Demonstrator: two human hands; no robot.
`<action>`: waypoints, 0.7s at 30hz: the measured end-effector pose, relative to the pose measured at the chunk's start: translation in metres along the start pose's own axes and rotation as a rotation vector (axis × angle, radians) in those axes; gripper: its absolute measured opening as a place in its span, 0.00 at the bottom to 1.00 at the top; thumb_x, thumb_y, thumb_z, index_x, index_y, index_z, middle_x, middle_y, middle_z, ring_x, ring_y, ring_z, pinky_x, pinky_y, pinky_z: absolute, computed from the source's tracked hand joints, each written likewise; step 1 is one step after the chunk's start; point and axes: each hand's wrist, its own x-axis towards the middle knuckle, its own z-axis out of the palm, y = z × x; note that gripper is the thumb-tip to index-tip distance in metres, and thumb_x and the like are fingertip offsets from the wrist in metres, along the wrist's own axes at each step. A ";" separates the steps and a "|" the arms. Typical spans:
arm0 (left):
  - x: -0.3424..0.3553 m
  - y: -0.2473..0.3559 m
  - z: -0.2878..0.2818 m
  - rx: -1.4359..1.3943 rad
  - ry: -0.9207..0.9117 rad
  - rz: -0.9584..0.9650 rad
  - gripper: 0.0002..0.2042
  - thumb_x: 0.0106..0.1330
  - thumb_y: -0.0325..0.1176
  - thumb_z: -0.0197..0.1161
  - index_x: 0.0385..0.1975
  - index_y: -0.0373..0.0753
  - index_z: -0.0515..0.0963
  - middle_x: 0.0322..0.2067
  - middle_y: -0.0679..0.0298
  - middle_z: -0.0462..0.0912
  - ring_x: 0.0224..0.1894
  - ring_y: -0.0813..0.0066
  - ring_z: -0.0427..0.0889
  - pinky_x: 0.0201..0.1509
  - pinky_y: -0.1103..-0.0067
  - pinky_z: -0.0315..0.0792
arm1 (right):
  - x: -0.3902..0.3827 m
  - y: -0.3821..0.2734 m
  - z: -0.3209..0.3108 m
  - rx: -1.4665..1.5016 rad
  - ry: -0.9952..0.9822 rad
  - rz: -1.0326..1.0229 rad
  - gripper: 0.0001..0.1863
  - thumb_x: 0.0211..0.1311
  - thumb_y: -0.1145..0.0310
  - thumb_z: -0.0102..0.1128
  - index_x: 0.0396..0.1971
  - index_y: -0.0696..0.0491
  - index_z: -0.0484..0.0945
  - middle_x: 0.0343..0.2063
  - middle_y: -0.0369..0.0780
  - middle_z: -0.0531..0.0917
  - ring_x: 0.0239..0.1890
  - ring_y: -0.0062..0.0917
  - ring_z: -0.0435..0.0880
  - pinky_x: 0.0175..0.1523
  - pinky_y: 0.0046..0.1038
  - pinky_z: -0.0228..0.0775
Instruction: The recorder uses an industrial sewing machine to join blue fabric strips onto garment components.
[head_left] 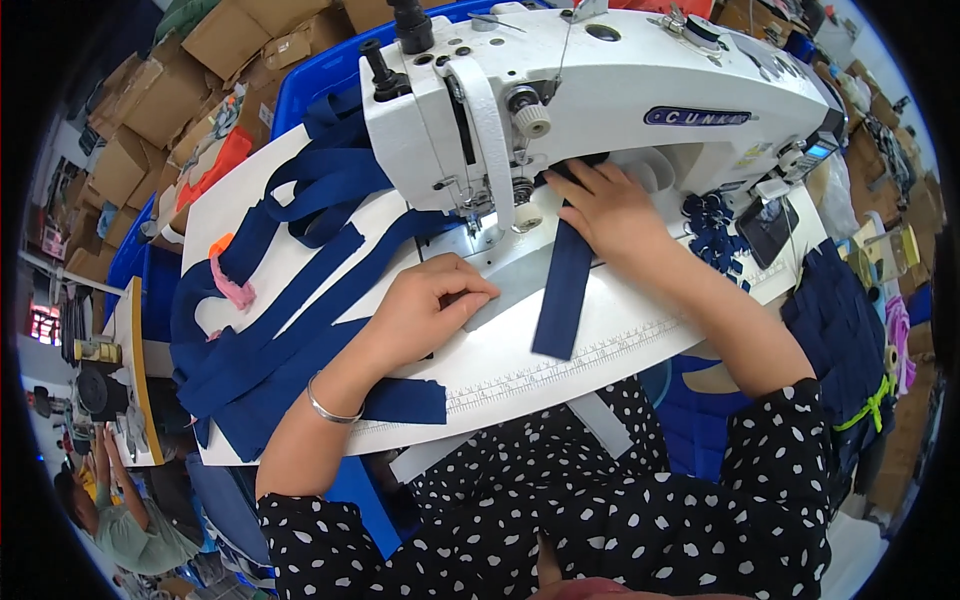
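A white sewing machine (600, 90) stands over a white table, its lamp lighting the needle area. Beside the needle plate my left hand (425, 305) rests with fingers curled together and nothing visible in them. A long navy fabric strip (385, 250) runs from the presser foot out to the left. Under the machine's arm, my right hand (610, 205) lies with fingers spread and stretched out, touching a short navy strip (567, 290) that points toward me. The far end of that strip is hidden by the fingers.
Navy strips (250, 370) lie heaped on the table's left side, near a pink and orange scrap (230, 270). Small navy pieces (712, 235) and a phone (768, 230) sit at the right. A ruler (560, 365) lines the front edge. Cardboard boxes (165, 90) stand behind; a person (140, 530) works far left.
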 end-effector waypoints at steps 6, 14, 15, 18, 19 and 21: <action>0.002 0.002 -0.002 0.016 -0.002 0.056 0.07 0.65 0.26 0.65 0.41 0.37 0.86 0.36 0.65 0.81 0.35 0.76 0.79 0.38 0.81 0.72 | 0.000 -0.018 -0.057 0.105 -0.204 0.034 0.20 0.67 0.67 0.55 0.58 0.51 0.78 0.65 0.45 0.73 0.57 0.43 0.77 0.62 0.38 0.72; 0.001 0.006 -0.006 -0.005 -0.070 -0.034 0.10 0.65 0.25 0.62 0.43 0.39 0.86 0.39 0.64 0.81 0.37 0.76 0.79 0.42 0.80 0.72 | -0.014 0.001 -0.073 0.645 -0.532 -0.158 0.20 0.43 0.79 0.74 0.40 0.50 0.82 0.54 0.39 0.80 0.55 0.34 0.76 0.57 0.34 0.72; -0.001 0.005 -0.006 -0.017 -0.057 -0.035 0.10 0.64 0.25 0.63 0.43 0.39 0.86 0.38 0.64 0.81 0.36 0.77 0.79 0.41 0.81 0.72 | -0.011 -0.001 -0.071 0.587 -0.463 -0.231 0.13 0.45 0.77 0.74 0.31 0.53 0.79 0.47 0.37 0.81 0.50 0.34 0.77 0.52 0.34 0.72; -0.001 0.008 -0.009 -0.038 -0.034 -0.070 0.10 0.64 0.24 0.63 0.43 0.38 0.86 0.37 0.64 0.82 0.34 0.79 0.79 0.40 0.81 0.73 | 0.005 -0.014 -0.074 0.551 -0.335 -0.265 0.11 0.48 0.75 0.72 0.29 0.53 0.77 0.42 0.36 0.83 0.47 0.34 0.78 0.49 0.33 0.71; -0.001 0.010 -0.010 -0.052 -0.030 -0.099 0.10 0.65 0.23 0.63 0.43 0.38 0.86 0.36 0.65 0.83 0.34 0.81 0.79 0.40 0.82 0.73 | 0.012 -0.023 -0.075 0.616 -0.317 -0.230 0.10 0.51 0.73 0.70 0.27 0.53 0.75 0.35 0.36 0.84 0.42 0.34 0.80 0.47 0.33 0.69; 0.000 0.006 -0.004 -0.101 0.017 -0.137 0.10 0.65 0.23 0.62 0.43 0.37 0.85 0.36 0.65 0.84 0.35 0.82 0.80 0.41 0.83 0.74 | 0.018 -0.038 -0.066 0.676 -0.305 -0.211 0.10 0.52 0.71 0.70 0.29 0.52 0.75 0.30 0.38 0.82 0.37 0.36 0.80 0.45 0.36 0.69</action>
